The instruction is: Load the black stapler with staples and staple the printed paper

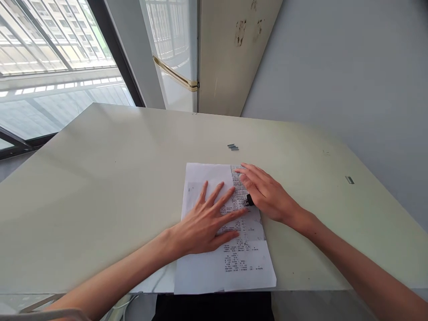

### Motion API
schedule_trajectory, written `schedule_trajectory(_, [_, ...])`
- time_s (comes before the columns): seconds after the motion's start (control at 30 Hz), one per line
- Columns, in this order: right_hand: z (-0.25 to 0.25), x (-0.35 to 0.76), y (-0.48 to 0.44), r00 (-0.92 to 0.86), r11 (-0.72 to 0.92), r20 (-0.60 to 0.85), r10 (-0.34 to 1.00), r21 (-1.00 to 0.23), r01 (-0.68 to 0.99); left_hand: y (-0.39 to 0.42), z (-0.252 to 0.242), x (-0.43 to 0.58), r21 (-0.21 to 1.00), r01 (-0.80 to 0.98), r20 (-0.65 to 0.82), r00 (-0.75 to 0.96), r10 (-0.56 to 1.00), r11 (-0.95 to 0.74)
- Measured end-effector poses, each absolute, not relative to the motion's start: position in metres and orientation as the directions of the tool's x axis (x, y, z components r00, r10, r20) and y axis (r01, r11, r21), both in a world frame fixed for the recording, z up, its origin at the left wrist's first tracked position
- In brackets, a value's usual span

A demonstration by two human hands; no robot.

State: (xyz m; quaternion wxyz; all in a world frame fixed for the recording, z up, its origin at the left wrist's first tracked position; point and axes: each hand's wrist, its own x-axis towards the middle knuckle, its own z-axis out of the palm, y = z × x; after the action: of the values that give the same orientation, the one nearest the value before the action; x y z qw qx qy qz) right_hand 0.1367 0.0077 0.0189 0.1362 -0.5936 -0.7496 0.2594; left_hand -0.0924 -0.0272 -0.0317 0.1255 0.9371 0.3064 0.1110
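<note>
A stack of printed paper sheets (200, 274) lies at the near edge of the table, with rows of small dark text on its right part. Flat on the sheets rests my left hand (210, 218), fingers spread and nothing in it. My right hand (267, 191) bends over the right edge of the paper, its fingers held together. From under its palm sticks out the black end of what looks like a small stapler (249, 200); the rest is hidden by the hand. Close rows of fine dark strokes (237, 178) cover the paper near my right fingertips.
Several short strips of staples (233, 147) lie beyond the paper, and another small strip (349, 179) sits far right. The pale table (100, 191) reaches to a fridge (224, 62) behind, a window at the left and a grey wall (351, 67) at the right.
</note>
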Motion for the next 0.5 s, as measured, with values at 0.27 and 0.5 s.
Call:
schedule_trajectory(0.27, [0.0169, 0.1319, 0.0074, -0.241, 0.160, -0.109, 0.964, -0.483, 0.861, -0.0336, -0.0354, -0.0888, 0.347, 0.550, 0.155, 0.765, 0.625, -0.759])
schedule_trajectory(0.5, [0.0156, 0.1301, 0.0080, -0.246, 0.174, -0.109, 0.963, -0.442, 0.880, -0.0344, -0.0395, -0.0871, 0.365, 0.536, 0.195, 0.755, 0.626, -0.761])
